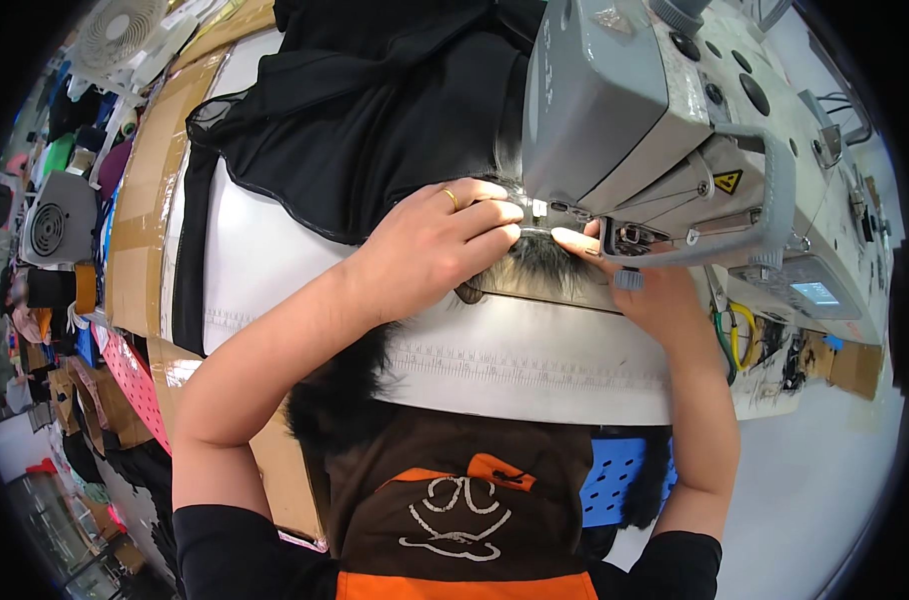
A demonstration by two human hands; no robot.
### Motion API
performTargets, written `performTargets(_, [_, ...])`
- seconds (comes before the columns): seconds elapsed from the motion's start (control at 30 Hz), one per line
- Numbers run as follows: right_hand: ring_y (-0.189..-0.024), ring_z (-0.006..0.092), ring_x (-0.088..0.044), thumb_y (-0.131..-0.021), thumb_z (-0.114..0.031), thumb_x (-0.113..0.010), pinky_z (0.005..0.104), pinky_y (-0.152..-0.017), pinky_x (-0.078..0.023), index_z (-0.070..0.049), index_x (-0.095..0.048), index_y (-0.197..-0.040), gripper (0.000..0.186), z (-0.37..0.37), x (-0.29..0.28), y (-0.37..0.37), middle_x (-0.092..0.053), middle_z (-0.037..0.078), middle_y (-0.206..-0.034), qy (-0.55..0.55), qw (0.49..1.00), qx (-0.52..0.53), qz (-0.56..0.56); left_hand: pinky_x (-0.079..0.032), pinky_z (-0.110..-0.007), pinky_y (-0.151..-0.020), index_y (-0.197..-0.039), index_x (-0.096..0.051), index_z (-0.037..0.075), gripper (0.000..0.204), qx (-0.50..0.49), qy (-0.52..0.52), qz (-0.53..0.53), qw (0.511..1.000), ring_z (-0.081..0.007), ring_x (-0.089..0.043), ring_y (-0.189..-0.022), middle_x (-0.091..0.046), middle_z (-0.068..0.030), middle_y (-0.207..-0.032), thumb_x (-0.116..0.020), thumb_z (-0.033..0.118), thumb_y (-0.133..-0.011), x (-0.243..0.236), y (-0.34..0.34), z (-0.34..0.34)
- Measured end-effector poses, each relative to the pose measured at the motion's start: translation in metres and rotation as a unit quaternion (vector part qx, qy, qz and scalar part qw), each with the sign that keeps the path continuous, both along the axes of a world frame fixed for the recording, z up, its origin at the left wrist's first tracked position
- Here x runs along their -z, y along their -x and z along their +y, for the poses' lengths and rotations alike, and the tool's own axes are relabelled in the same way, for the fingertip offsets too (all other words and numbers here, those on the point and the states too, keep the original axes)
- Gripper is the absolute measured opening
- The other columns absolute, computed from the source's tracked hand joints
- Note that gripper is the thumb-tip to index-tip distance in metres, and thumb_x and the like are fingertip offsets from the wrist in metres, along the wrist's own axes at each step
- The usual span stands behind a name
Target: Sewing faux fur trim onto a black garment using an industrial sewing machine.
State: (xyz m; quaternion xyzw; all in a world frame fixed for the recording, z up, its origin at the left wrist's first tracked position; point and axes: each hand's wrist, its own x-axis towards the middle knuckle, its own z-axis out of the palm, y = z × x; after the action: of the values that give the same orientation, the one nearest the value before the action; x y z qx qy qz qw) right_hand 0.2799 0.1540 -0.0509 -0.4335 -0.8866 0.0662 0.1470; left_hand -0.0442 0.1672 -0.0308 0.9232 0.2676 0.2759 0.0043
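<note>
Black, smooth cloth with a dark trimmed edge (pixel 375 120) is being borne, in loose folds, by a white table printed with a ruler scale (pixel 535 365), to the left of a grey-and-white sewing machine (pixel 610 90). Just on the near side of the machine's stitching area, a strip of mixed dark and pale fur (pixel 540 268) is being steadied by both hands. Left of that area, the material is being covered by the bent, close-set fingers of the left hand (pixel 430 245); whether anything is being pinched beneath is not being shown. Right of the fur, the grip of the right hand (pixel 665 295) is being partly hidden by the machine's guard, so how firmly it is being closed cannot be judged.

Long hairs could end up being trapped in the seam if they are not being smoothed aside. The edge could be being dragged askew by the cloth's weight, or its layers slipped by uneven pressure. Fingertips are being endangered by their nearness to the stitching area, should material be being fed too fast.
</note>
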Motion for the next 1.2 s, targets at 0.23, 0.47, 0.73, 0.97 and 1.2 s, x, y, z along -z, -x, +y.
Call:
performTargets(0.23, [-0.093, 0.0389, -0.073, -0.089, -0.019, -0.076, 0.0477, -0.077, -0.058, -0.009, -0.076, -0.114, 0.027, -0.009, -0.014, -0.006, -0.075, 0.014, -0.098, -0.011, 0.998, 0.014, -0.061, -0.058, -0.036, -0.082, -0.11, -0.069, 0.006, 0.025, -0.013, 0.008, 0.033, 0.999, -0.0243, -0.067, -0.11, -0.069, -0.0037, -0.115, -0.069, 0.01, -0.085, -0.006, -0.001, 0.007])
performTargets(0.47, [-0.072, 0.0412, -0.068, -0.084, -0.02, -0.077, 0.0506, -0.062, -0.054, -0.004, -0.067, -0.078, 0.02, -0.007, -0.013, -0.002, -0.066, 0.017, -0.073, 0.005, 0.994, 0.056, 0.097, -0.06, -0.037, -0.085, -0.105, -0.068, 0.004, 0.024, 0.026, -0.048, 0.005, 0.998, -0.026, -0.066, -0.105, -0.063, -0.0059, -0.103, -0.069, 0.01, -0.082, -0.006, -0.005, 0.015])
performTargets(0.73, [-0.082, 0.04, -0.073, -0.085, -0.021, -0.066, 0.0509, -0.068, -0.059, -0.007, -0.069, -0.074, 0.018, -0.006, -0.02, -0.003, -0.073, 0.015, -0.083, 0.089, 0.988, 0.109, 0.063, -0.058, -0.04, -0.097, -0.095, -0.063, 0.003, 0.018, 0.049, 0.036, -0.006, 0.998, -0.0279, -0.066, -0.105, -0.062, -0.0087, -0.1, -0.069, 0.009, -0.08, 0.006, -0.009, 0.023])
performTargets(0.97, [-0.067, 0.0256, -0.064, -0.096, -0.023, -0.079, 0.0428, -0.064, -0.053, -0.026, -0.081, -0.11, 0.014, -0.001, -0.009, -0.012, -0.067, 0.005, -0.074, -0.125, 0.992, 0.022, 0.02, -0.058, -0.039, -0.1, -0.098, -0.064, 0.002, 0.021, 0.077, 0.03, 0.023, 0.996, -0.0263, -0.065, -0.102, -0.06, -0.0084, -0.098, -0.07, 0.01, -0.079, 0.003, -0.008, 0.025])
performTargets(1.2, [-0.084, 0.0408, -0.074, -0.087, -0.02, -0.065, 0.0538, -0.07, -0.059, -0.007, -0.072, -0.08, 0.016, -0.006, -0.019, -0.002, -0.073, 0.016, -0.083, 0.023, 0.995, 0.097, -0.01, -0.057, -0.034, -0.096, -0.091, -0.064, 0.003, 0.017, 0.075, -0.112, 0.087, 0.987, -0.0229, -0.064, -0.1, -0.06, -0.0073, -0.1, -0.07, 0.01, -0.078, -0.012, -0.005, 0.019])
